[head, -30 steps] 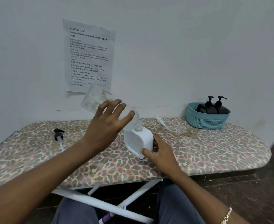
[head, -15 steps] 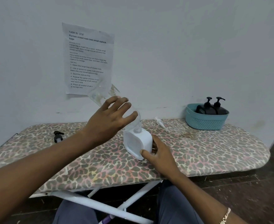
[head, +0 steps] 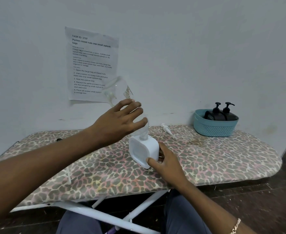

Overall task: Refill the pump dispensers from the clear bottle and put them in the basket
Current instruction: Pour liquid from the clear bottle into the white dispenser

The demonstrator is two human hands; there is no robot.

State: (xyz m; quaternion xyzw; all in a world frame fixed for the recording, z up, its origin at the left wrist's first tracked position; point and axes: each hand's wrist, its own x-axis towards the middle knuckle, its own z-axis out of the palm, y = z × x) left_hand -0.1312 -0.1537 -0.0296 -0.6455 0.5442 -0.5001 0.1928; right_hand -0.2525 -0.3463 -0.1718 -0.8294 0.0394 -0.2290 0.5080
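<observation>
So that its contents run in, the left hand (head: 120, 122) grips the clear bottle (head: 117, 92) upturned, its mouth on the neck of the white dispenser (head: 144, 151). The right hand (head: 166, 161) clasps this dispenser on the ironing board (head: 223, 157) to steady it, well apart from the basket (head: 214, 130).

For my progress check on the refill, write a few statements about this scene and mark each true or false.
1. The left hand holds the clear bottle tipped, neck at the white dispenser opening. True.
2. The right hand is idle and holds nothing. False: it grips the white dispenser.
3. The basket holds two black dispensers. True.
4. The white pump is screwed onto the white dispenser. False: it lies loose on the board, between dispenser and basket.
</observation>
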